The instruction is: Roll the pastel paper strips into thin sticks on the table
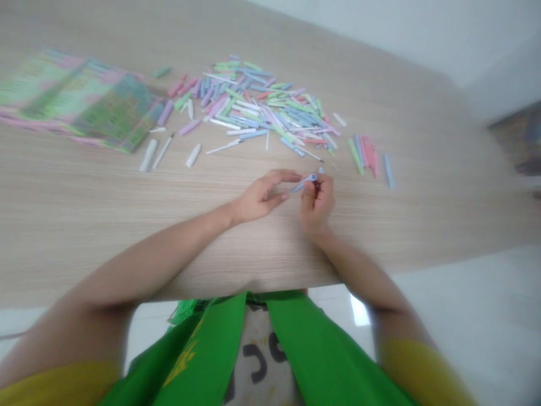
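My right hand (318,204) is closed, its thumb and fingers pinching a light blue pen part (307,181) that looks like a hollow tube or cap. The tube's round opening faces up and its narrower end points left. Another small blue bit (320,170) pokes out above the right fingers; whether it belongs to the same part I cannot tell. My left hand (265,194) reaches in from the left, thumb and fingers apart around the narrow end, with nothing clearly gripped. Beyond both hands lies a loose heap of pastel pen parts (270,110), in blue, green, purple, pink and white.
Green-and-pink printed packaging sheets (84,101) lie at the left. Between them and the heap are a white pen barrel (149,155), a thin white refill (163,151) and a white cap (193,155). Right of the heap, several pink pieces (370,155) stand beside a single blue piece (389,171).
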Tool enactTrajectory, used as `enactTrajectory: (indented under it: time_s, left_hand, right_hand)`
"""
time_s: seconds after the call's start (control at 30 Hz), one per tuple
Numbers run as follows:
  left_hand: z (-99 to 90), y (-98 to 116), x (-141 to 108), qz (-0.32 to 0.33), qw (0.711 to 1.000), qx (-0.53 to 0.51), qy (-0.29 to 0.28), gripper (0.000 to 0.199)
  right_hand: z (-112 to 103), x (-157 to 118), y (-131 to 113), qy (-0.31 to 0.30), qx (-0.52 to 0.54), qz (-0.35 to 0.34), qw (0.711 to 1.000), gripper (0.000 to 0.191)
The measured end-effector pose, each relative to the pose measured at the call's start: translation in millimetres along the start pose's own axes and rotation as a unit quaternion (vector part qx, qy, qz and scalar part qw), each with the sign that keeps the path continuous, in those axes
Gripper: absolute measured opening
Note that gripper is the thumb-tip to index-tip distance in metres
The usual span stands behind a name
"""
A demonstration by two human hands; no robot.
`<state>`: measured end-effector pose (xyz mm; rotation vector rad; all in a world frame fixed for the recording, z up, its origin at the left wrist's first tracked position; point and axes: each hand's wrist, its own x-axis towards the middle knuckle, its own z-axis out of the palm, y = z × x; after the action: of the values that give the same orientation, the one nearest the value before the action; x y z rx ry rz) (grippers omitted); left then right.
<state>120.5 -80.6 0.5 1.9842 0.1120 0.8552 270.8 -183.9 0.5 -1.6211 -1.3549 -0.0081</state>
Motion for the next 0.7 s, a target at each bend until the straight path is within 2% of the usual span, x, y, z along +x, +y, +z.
enactTrajectory:
  time_s: [0.1,0.27,0.4,0.5,0.6,0.7]
  left_hand:
    - [12.5,1.2,-5.3,-0.029,0.999,0.001,0.022,0.04]
    - [19.4,-4.4,-10.3,-0.051,0.996,0.039,0.059,0.035]
    - [13.0,-6.1,-10.5,-0.053,0.994,0.071,0.059,0.035]
    - [9.3,-9.4,-10.2,-0.066,0.99,0.067,0.107,0.033]
    - [9.6,-14.5,-9.9,-0.062,0.982,0.036,0.175,0.033]
    - [10.1,-19.6,-8.6,-0.09,0.955,0.032,0.282,0.034]
  right_hand:
    - [-0.1,2.8,-0.9,0.042,0.025,0.001,0.999,0.029]
    - [9.0,-7.2,-10.4,-0.01,0.051,-0.008,0.999,0.023]
    - [12.1,-13.9,-23.0,-0.059,0.075,0.06,0.994,0.03]
    - [-1.4,-0.6,-24.0,-0.092,0.103,0.088,0.986,0.037]
    - [-26.0,27.9,-3.9,-0.039,0.06,0.113,0.991,0.028]
    - [-49.6,57.3,33.2,0.028,-0.023,0.147,0.988,0.025]
